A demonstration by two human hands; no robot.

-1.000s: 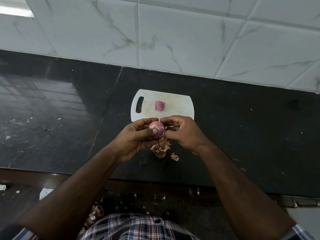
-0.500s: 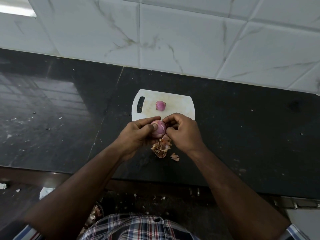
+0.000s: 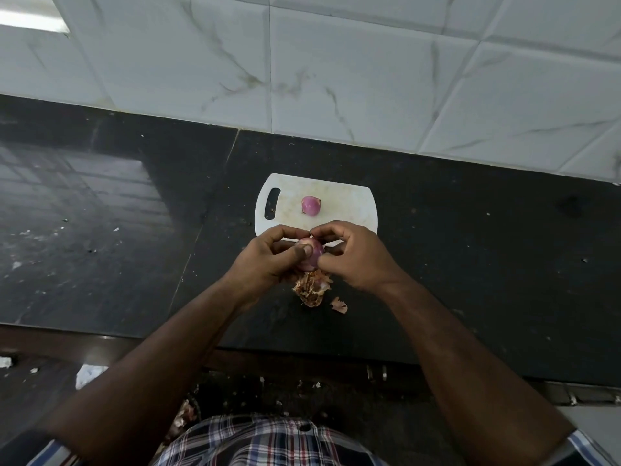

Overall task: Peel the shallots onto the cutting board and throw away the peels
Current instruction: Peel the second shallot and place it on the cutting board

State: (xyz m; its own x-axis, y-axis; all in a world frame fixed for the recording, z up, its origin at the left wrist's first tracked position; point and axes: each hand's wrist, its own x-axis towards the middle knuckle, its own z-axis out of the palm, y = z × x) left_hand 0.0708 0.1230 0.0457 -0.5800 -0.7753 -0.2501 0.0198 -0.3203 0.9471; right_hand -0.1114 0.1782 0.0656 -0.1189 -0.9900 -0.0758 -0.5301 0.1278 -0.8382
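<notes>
Shallots are the whole business here, and one peeled shallot [image 3: 311, 206] already sits on the white cutting board [image 3: 349, 203], near its middle, smooth and pinkish-purple with no dry skin that I can see. A second shallot [image 3: 312, 255] is held just above the near edge of the board, over the black bench [image 3: 470, 250]. The left hand [image 3: 268, 260] curls round it, thumb pressed against its side, while the right hand [image 3: 356, 255] pinches at its top and right side with fingertips, seemingly picking at the skin. What shows of this shallot between the fingers is glossy pink with a paler patch at the top, so it looks mostly stripped; I cannot tell whether any skin clings to the hidden side.

A heap of peels [image 3: 312, 286], brown and papery, lies on the bench just below the hands, with a loose scrap [image 3: 339, 305] beside it. By my reckoning the peeling is nearly done for the two shallots in sight; setting this one down and throwing away the peels is still to come. No bin shows.
</notes>
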